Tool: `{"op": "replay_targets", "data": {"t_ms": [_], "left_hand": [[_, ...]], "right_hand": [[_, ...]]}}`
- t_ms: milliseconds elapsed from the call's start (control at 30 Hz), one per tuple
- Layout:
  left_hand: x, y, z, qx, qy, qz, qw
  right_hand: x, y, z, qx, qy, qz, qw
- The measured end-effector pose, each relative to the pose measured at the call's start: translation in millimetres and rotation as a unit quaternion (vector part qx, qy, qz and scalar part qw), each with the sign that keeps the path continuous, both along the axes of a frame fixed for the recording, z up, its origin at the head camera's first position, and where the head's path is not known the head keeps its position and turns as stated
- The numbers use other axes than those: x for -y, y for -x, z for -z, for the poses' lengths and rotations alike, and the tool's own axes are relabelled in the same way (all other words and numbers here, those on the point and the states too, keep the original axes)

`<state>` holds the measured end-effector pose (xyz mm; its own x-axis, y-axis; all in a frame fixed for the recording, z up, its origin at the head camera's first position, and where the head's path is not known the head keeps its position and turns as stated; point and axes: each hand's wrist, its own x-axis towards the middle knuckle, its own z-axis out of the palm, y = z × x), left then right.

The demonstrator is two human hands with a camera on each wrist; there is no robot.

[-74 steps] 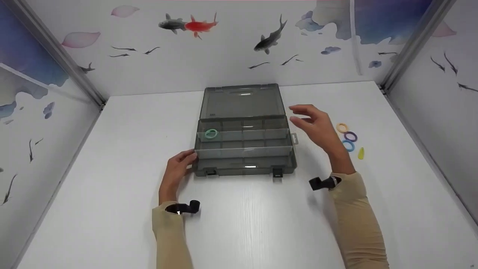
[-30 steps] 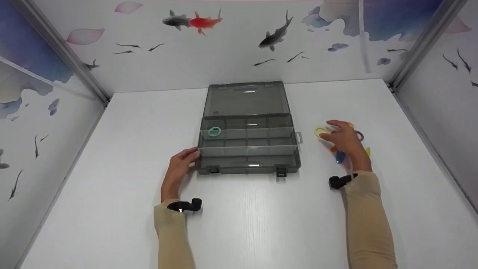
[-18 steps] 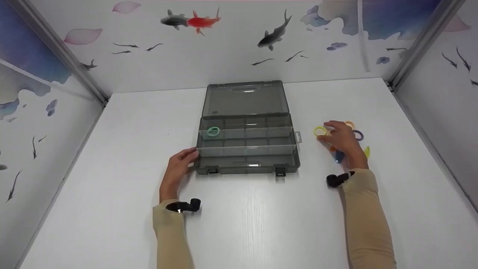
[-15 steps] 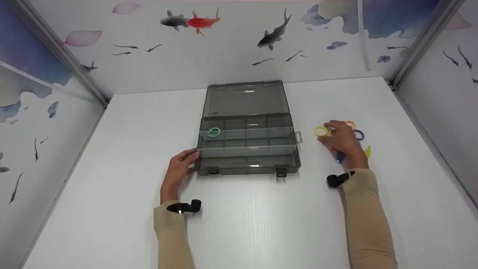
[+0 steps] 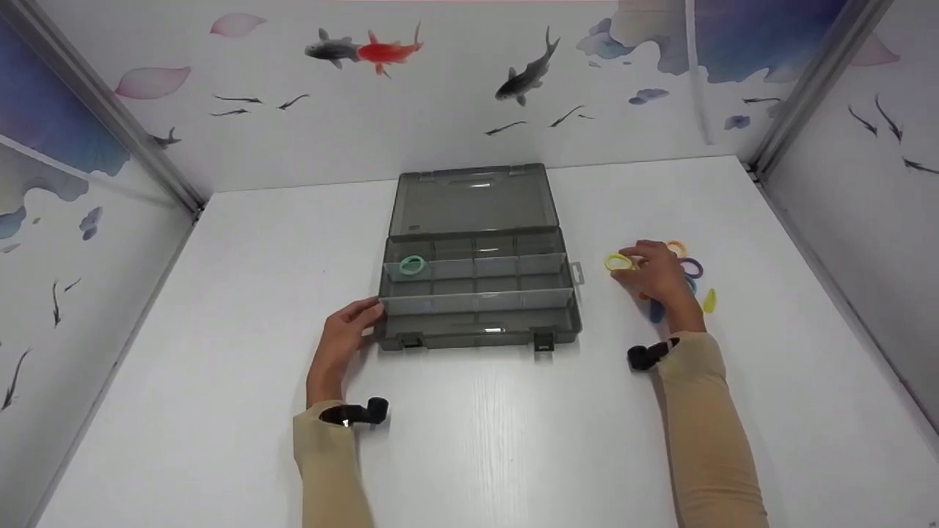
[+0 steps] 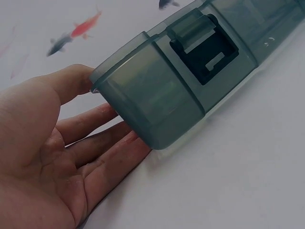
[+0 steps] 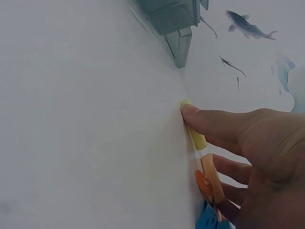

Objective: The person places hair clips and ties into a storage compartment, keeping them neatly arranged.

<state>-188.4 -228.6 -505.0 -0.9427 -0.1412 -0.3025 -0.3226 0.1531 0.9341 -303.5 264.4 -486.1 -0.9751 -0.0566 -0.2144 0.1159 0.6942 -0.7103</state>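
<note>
A ring [image 5: 411, 265] lies in the open box [image 5: 477, 323]; more rings [image 5: 691, 268] lie right of it.

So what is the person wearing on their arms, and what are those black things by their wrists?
Both arms are covered by long, snug beige sleeves, the left sleeve and the right sleeve, ending at the wrists. The left hand and right hand are bare, with no gloves or rings visible. A small black camera is strapped at each wrist: the left one and the right one.

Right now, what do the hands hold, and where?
The right hand pinches the yellow ring at its rim. The left hand touches the box's corner.
</note>
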Motion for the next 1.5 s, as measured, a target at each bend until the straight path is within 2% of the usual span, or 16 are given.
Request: {"op": "replay_targets", "data": {"t_ms": [400,567,700,800,1233,1500], "left_hand": [[1,-1.7,0.9,0.006,-0.008,-0.001,1.0000],[0,0.6,-0.1,0.003,-0.003,-0.001,1.0000],[0,1.8,-0.6,0.003,-0.003,-0.002,1.0000],[-1,2.5,-1.1,0.005,-0.003,0.000,1.0000],[0,2.2,2.1,0.000,-0.003,0.003,1.0000],[1,0.2,1.9,0.003,-0.005,-0.005,1.0000]], "right_hand": [[6,-0.6,-0.3,-0.014,-0.015,0.001,1.000],[4,-3.1,-4.9,-0.021,-0.001,0.010,1.000],[3,-4.1,-13.4,0.001,0.019,0.031,0.999],[3,-4.2,-19.5,-0.001,0.034,0.042,0.999],[21,-14.0,-42.8,-0.083,0.032,0.051,0.995],[36,-17.4,-50.5,-0.130,0.034,0.011,0.991]]}}
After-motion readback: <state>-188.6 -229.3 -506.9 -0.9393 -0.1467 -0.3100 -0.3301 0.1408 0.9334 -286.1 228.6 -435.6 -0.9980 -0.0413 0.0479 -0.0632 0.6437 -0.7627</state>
